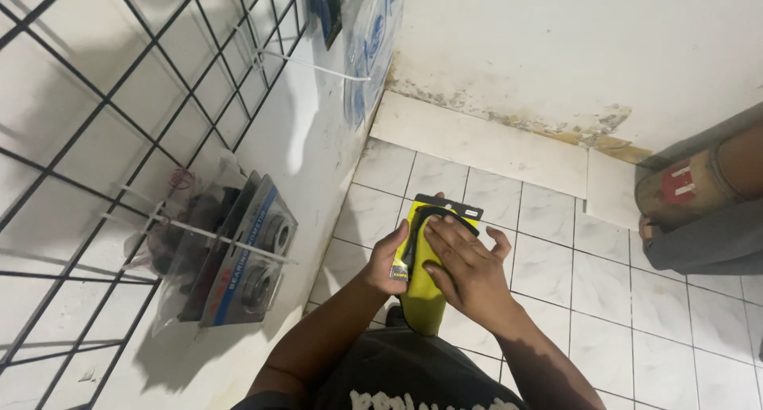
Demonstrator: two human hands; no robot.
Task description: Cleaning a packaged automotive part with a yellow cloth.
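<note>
Standing upright, long axis pointing away, the yellow packaged tool (pixel 424 279) is gripped along its edge by the left hand (pixel 389 259) while the right hand (pixel 469 263) is laid flat across its front.

Glossy yellow plastic package (pixel 427 295)

Wire display wall and tiled floor corner

A black wire grid panel (pixel 119 84) covers the white wall on the left; white pegs (pixel 310 64) jut from it; clear plastic packs of round metal parts on grey-and-blue cards (pixel 242 255) hang from one peg; more blue-printed packs (pixel 369 36) hang farther up; white floor tiles (pixel 572 267) with dark grout meet a stained skirting (pixel 493 144); a brown cylinder with a red label (pixel 699 183) lies at the right edge.
</note>
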